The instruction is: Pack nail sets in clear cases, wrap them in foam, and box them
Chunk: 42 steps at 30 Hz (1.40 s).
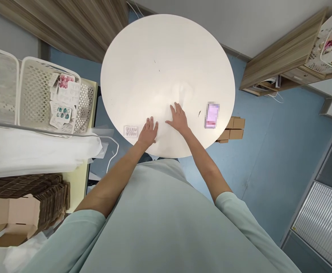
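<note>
Reaching over a round white table [166, 45], a person in a pale green shirt [160, 220] has 2 hands palm down. The left hand [148, 132] is by the front edge, its fingers a little apart. Near it, at the front left edge, lies a small clear pack [130, 131] with 2 rows of bumps. The right hand [179, 119] is farther from the front edge, fingers a bit apart, thumb sticking out. Near the right edge is a pink and purple thing [212, 115], too blurry to name. A small dark mark [199, 113] sits between them.
</note>
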{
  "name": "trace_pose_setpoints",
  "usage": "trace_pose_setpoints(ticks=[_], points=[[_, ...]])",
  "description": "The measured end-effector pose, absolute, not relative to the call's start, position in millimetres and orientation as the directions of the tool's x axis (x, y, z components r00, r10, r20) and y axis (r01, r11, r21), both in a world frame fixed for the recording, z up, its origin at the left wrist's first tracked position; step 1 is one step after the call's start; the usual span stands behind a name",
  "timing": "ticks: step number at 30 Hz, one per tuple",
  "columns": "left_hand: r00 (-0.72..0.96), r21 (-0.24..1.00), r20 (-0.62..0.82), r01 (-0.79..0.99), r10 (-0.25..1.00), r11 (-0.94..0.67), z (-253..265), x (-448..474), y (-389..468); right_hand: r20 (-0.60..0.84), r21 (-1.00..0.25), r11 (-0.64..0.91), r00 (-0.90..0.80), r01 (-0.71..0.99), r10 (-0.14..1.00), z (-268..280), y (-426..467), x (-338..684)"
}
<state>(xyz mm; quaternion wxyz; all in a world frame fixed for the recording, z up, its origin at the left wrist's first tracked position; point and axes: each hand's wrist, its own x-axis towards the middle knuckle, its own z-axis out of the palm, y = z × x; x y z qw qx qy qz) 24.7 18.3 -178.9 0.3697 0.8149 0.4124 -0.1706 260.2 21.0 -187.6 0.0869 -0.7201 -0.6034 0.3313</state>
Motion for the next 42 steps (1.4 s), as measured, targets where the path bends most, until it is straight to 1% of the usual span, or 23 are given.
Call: trace_pose_setpoints(ticks=[2,6,10,13,18,21,23,25,29,33,37,42], points=[[0.595,0.457,-0.58,0.803,0.556,-0.382,-178.5,27.7,17.2,-0.411,-0.466,-0.213,0.003,0.859,0.911,-195.9,26.8,264.5],[0.583,0.454,-0.576,0.811,0.573,-0.368,-178.8,31.3,15.9,-0.451,-0.386,-0.195,-0.001,0.902,0.892,-207.5,27.1,293.0],[0.588,0.453,-0.584,0.808,0.56,-0.376,-179.4,28.5,16.9,-0.456,-0.396,-0.147,-0.055,0.906,0.888,-210.4,29.8,320.2],[0.6,0.456,-0.593,0.8,0.538,-0.39,-179.2,24.0,19.7,-0.459,-0.413,-0.159,-0.054,0.897,0.887,-210.5,35.9,323.6],[0.61,0.459,-0.591,0.793,0.528,-0.401,-176.8,17.0,22.3,-0.455,-0.379,-0.253,0.059,0.89,0.889,-197.1,19.0,288.8],[0.646,0.486,-0.55,0.763,0.53,-0.426,-173.1,9.3,16.3,-0.434,-0.372,-0.212,0.033,0.904,0.9,-180.2,-17.7,249.5],[0.676,0.518,-0.511,0.736,0.531,-0.437,-169.8,1.3,9.0,-0.451,-0.358,-0.175,-0.006,0.917,0.892,-170.7,-47.0,222.4],[0.693,0.545,-0.479,0.716,0.538,-0.436,-166.4,-8.9,1.7,-0.483,-0.326,-0.17,-0.01,0.93,0.876,-165.5,-73.7,200.2],[0.667,0.559,-0.446,0.728,0.596,-0.397,-160.9,-36.1,-1.5,-0.571,-0.268,-0.237,0.044,0.934,0.82,-164.9,-105.7,181.4],[0.575,0.503,-0.473,0.799,0.668,-0.331,-160.6,-70.5,17.4,-0.585,-0.26,-0.243,0.048,0.934,0.81,-163.9,-109.5,185.4],[0.551,0.452,-0.532,0.827,0.642,-0.335,-165.2,-100.2,41.9,-0.592,-0.26,-0.289,0.084,0.921,0.802,-157.7,-105.5,185.2],[0.631,0.447,-0.503,0.775,0.59,-0.448,-168.0,-115.1,54.7,-0.537,-0.288,-0.479,0.274,0.83,0.798,-148.7,-118.0,174.4]])
